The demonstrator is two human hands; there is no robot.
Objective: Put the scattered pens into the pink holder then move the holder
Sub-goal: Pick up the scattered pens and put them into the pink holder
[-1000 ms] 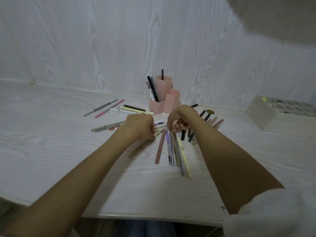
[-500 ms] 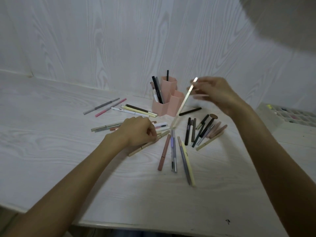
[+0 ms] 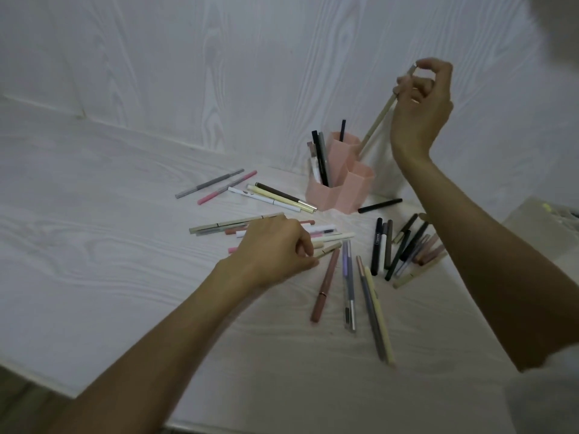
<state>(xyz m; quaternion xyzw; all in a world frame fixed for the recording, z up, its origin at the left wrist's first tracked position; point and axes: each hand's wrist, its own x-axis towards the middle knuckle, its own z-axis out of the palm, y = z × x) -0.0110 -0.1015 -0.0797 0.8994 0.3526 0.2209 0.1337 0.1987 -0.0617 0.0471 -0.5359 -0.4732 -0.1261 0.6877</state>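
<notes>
1. R hand (image 3: 421, 108) is raised at far right, above and right of the pink holder (image 3: 340, 186), fingers curled round the top of a long beige pen (image 3: 377, 122). The pen slants down-left, w/ its lower tip at the rim of the holder's far compartment; can't tell if the tip is inside yet.
2. L hand (image 3: 277, 245) is low on the bench (image 3: 94, 245), nearer than the holder and to its left, fingers curled onto a tan pen (image 3: 329, 248) in the pile. Looks like a pinch, but the fingertips are partly hidden.
3. Holder stands upright at the far side by the wall (image 3: 188, 73), a few pens already in it. Many more pens lie loose on the bench to its left, in front of it and to its right.
4. Risk: the beige pen is held only at its top, so the low end can swing. If let go before the tip clears the rim, prob. it bounces off and drops behind the holder or rolls.
5. Risk: a slanted entry pushes sideways on the rim. The holder looks light, so it could tip or slide toward the wall.
6. Risk: the L hand lifting one pen out of a crossed pile may drag its neighbours and roll them toward the near edge.
</notes>
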